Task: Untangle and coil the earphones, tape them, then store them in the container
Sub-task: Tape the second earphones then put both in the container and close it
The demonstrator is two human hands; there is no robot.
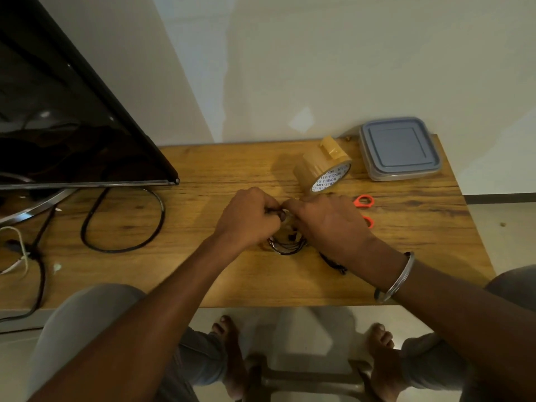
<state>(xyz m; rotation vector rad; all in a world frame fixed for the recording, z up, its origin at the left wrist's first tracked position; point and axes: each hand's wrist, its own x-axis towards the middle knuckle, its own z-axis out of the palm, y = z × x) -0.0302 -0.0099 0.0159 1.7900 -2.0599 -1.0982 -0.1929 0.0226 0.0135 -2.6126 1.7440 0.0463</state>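
At mid-tabletop, pinching coiled earphones (287,245) with left hand (249,216) and right hand (324,221), apparently mid-taping; storing yet to come, with container (400,147) lidded at far right corner.

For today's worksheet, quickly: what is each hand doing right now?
Left hand: fingers curled, gripping the earphones.
Right hand: apparently pinching the same earphones.
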